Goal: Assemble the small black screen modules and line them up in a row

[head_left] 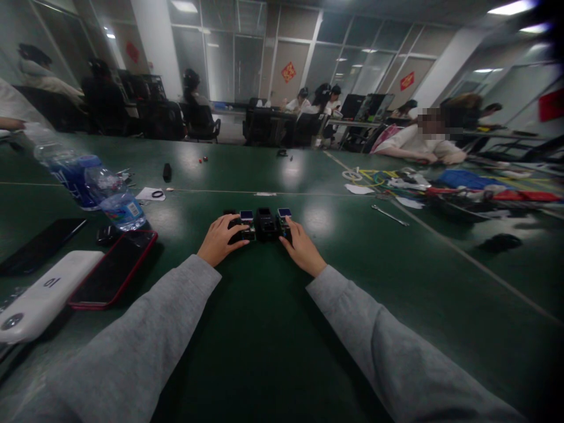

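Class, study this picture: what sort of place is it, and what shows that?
Probably a shared workshop-style office: glass partition walls, people seated at desks, and a long green table carrying a wrench, cables and the small electronic device held by the left hand and right hand.

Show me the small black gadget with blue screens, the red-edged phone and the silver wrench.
small black gadget with blue screens (265, 224): head view, middle block.
red-edged phone (112, 270): head view, screen.
silver wrench (390, 215): head view, shaft.
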Motion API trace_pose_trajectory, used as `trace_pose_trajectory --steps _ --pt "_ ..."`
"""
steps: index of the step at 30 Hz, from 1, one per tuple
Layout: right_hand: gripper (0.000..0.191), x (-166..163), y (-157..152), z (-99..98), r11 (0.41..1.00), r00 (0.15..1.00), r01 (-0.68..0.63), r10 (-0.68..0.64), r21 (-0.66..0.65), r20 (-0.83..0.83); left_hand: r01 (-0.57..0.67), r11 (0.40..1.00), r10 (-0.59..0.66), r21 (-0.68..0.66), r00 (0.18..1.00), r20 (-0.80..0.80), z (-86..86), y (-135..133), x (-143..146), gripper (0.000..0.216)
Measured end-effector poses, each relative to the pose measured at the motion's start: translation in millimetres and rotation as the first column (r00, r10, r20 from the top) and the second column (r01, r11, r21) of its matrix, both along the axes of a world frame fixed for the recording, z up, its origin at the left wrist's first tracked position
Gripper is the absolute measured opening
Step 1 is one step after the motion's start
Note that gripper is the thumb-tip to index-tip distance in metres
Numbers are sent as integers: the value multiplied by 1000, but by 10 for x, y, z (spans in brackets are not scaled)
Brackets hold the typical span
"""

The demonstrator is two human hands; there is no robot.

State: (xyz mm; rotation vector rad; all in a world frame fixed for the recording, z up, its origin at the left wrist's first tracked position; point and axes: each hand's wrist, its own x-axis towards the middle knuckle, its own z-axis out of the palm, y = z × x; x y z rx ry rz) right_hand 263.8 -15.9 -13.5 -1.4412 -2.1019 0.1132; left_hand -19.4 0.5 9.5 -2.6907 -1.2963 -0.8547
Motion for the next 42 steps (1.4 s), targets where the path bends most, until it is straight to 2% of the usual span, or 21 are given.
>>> trace_pose_trajectory --steps 18,29,34,39,42 --pt "60 -19 -28 39 1000 1000 -20 20 10 -6 1 1000 -1 0 1000 -2 7 5 3 36" --pt "53 7 17 -15 1000 999 -26 26 11 44 -6 1000 6 -9 1000 -17 -12 20 -2 37" --pt "54 -72 -106 104 989 991 44 -62 144 121 -4 1000 4 -6 1000 -12 -3 11 0 37" --pt "49 -162 -207 224 980 961 -91 41 175 272 -3 1000 3 7 1000 -15 0 7 2 38" --pt "44 -173 -215 238 975 954 -108 47 193 296 5 1000 -5 3 1000 -8 -16 24 -2 37"
